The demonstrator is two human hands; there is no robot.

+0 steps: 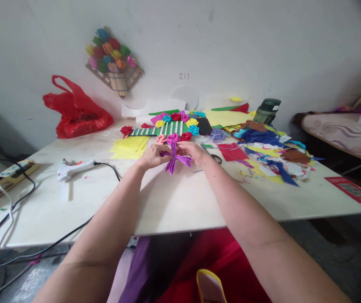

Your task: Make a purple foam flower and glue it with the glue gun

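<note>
A purple bow with several loops [174, 159] is held up above the white table, between my two hands. The fingers of my left hand [155, 155] pinch its left side. My right hand [193, 152] is closed on its upper right part; some of those fingertips are hidden behind the loops. Just beyond my hands lies a green guitar-shaped craft piece [175, 128] with white strips, edged with red, yellow, blue and pink paper flowers. Yellow sheets [129, 147] lie to the left of it.
A white glue gun [75, 169] with a black cable rests at left, near a power strip [6, 181]. Coloured scraps [271, 147], purple yarn [217, 135], scissors [215, 158] and a dark green bottle [267, 111] are at right. A red plastic bag [76, 110] stands at back left.
</note>
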